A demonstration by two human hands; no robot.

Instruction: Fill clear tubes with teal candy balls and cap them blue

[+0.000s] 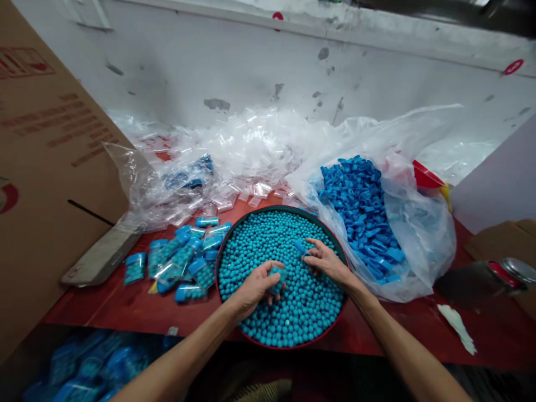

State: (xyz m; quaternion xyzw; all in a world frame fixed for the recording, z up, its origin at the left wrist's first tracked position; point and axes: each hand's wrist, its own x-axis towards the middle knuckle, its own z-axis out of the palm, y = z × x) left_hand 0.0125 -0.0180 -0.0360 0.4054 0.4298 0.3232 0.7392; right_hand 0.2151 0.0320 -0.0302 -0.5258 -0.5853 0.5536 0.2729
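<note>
A round tub (218,262) with a dark red rim is filled with small turquoise balls (288,312). Over its left half, my left hand (260,286) is closed around a small clear container (277,279) with turquoise balls in it. My right hand (324,259), over the right half, pinches a blue plastic cap (300,247) between thumb and fingers. The container and the cap are apart. Left of the tub lie several filled clear containers with blue caps (180,259), piled together.
An open plastic bag (419,240) of blue caps (362,218) stands right of the tub. Clear plastic pieces (259,145) heap against the wall. A cardboard box (54,167) is at left; a flask (481,279) stands at right. Filled containers (96,363) lie below the table edge.
</note>
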